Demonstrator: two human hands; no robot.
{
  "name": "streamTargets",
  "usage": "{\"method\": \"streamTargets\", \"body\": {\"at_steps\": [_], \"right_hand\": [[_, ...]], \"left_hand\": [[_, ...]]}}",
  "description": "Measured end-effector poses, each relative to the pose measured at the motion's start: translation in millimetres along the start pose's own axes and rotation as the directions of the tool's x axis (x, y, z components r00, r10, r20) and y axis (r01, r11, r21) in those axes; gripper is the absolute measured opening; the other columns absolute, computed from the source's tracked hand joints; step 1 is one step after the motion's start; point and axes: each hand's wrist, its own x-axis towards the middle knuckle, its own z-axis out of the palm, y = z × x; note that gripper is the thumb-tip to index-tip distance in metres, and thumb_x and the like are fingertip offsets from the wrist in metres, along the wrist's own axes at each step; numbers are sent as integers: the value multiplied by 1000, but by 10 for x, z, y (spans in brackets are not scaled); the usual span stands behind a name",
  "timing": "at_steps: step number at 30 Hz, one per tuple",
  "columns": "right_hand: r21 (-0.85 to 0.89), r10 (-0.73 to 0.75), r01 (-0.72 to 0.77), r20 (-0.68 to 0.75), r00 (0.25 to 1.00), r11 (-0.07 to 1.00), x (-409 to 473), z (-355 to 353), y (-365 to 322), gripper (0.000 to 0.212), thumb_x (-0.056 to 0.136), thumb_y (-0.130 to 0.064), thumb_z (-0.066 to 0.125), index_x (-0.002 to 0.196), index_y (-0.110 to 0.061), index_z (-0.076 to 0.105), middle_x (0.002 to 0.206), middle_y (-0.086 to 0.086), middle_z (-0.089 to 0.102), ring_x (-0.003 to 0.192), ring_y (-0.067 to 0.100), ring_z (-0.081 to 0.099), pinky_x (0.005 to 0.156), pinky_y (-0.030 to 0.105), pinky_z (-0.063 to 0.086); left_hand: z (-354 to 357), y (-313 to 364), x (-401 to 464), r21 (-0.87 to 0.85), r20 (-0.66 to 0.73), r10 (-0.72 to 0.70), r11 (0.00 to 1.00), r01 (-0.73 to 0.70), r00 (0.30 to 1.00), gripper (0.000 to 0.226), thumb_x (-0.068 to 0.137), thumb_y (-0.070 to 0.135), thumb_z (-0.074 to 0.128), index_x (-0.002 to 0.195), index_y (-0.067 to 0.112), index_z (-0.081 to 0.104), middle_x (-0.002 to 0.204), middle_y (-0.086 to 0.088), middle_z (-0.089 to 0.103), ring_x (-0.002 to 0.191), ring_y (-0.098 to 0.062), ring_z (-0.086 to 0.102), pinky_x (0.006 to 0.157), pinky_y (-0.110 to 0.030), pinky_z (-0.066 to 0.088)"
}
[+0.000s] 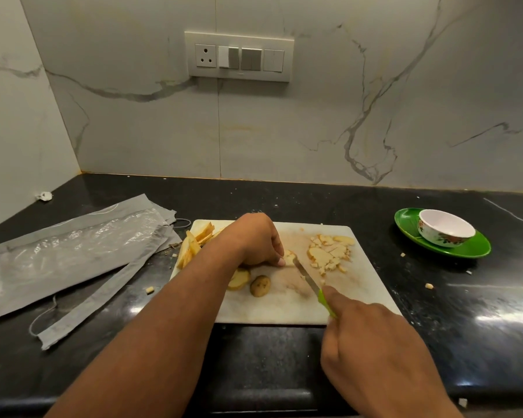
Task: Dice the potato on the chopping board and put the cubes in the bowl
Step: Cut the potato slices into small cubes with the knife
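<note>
Setting: black stone bench [435, 297] against a veined marble wall, switch panel [239, 57] above.
Chopping board [284, 309]: white, centre of the bench, near edge close to the camera.
Left hand [257, 239]: reaching over the board, fingers curled down, pinning a pale potato piece [289, 257] at mid-board.
Right hand [372, 333]: wrapped round the green handle, forefinger stretched along its top, of a knife [307, 277].
Blade: angled far-left from the handle, tip meeting the held piece just beside the left fingertips.
Cut cubes [329, 254]: loose heap with some larger slices on the board, right of the blade.
Potato strips [194, 242]: stacked at the far-left corner of the board, partly behind the left wrist.
Skin-on ends [260, 285]: two rounded offcuts on the board, near side of the left hand.
Bowl [446, 227]: white, flower-patterned, standing on a green plate [471, 250] at the right, well apart from the board; inside showing white only.
Strays: a few small cubes scattered on the bench right and left of the board.
Left side: grey pouch with clear plastic window [73, 245], lying flat.
</note>
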Motion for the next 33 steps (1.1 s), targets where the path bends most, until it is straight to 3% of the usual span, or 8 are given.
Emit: {"method": "streamTargets", "body": {"at_steps": [4, 7, 11, 13, 19, 23, 29, 33], "right_hand": [[12, -25, 26, -68, 997, 1000, 237, 112, -78, 62, 95, -31, 33, 156, -34, 24, 122, -1, 63, 100, 21, 57, 74, 34, 35], [40, -58, 60, -51, 997, 997, 374, 177, -167, 62, 93, -29, 36, 155, -32, 28, 125, -1, 61, 103, 21, 56, 75, 34, 36], [56, -84, 86, -46, 995, 995, 334, 207, -178, 58, 95, -28, 36, 152, -33, 29, 111, 0, 61, 80, 19, 48, 68, 32, 36], [35, -92, 94, -38, 995, 995, 235, 225, -156, 60, 96, -30, 34, 154, -32, 23, 109, 1, 61, 78, 20, 44, 68, 33, 35], [60, -4, -4, 119, 993, 998, -49, 84, -14, 59, 100, -39, 31, 154, -44, 9, 118, 0, 60, 105, 23, 59, 81, 34, 43], [75, 39, -43, 53, 998, 996, -49, 2, -14, 57, 101, -41, 30, 154, -47, 12, 117, -2, 61, 105, 21, 60, 85, 34, 46], [69, -31, 31, -1, 1000, 997, 186, 216, -190, 59, 100, -35, 31, 157, -34, 17, 108, 1, 63, 84, 21, 55, 69, 35, 39], [48, -70, 68, 51, 996, 997, 212, 316, -276, 66, 97, -31, 34, 159, -33, 9, 100, 2, 58, 80, 21, 52, 68, 35, 39]], "left_hand": [[2, 42, -26, 57, -34, 25, 998, -23, 999, 16, 86, 29, 84, 101, 22, 83, 91, 5, 77, 86, -12, 69, 77, -25, 56], [16, 56, -19, 37, -48, 3, 999, -1, 999, 14, 84, 27, 86, 97, 21, 84, 89, 6, 77, 84, -10, 69, 82, -29, 60], [19, 49, 4, 3, -49, -32, 999, 32, 998, 8, 84, 22, 85, 92, 22, 85, 86, 6, 76, 83, -10, 69, 82, -30, 62], [17, 41, 15, -3, -35, -43, 999, 43, 998, 9, 83, 24, 86, 92, 23, 85, 86, 6, 77, 84, -11, 70, 83, -31, 62], [9, 7, 19, 10, -24, 9, 1000, -9, 1000, 13, 83, 31, 86, 95, 24, 85, 88, 7, 77, 86, -11, 68, 82, -29, 60], [-49, -28, -26, 34, 0, 83, 996, -83, 997, 13, 93, 27, 77, 104, 26, 83, 94, 10, 77, 87, -9, 66, 76, -23, 53], [-150, -51, -54, -183, -255, 39, 979, -87, 966, 10, 96, 21, 73, 100, 27, 80, 91, 9, 75, 88, -9, 70, 84, -32, 60], [-263, -193, -57, -225, -285, -6, 972, -61, 958, 10, 93, 27, 77, 103, 29, 80, 91, 11, 73, 88, -7, 68, 86, -34, 61]]}}
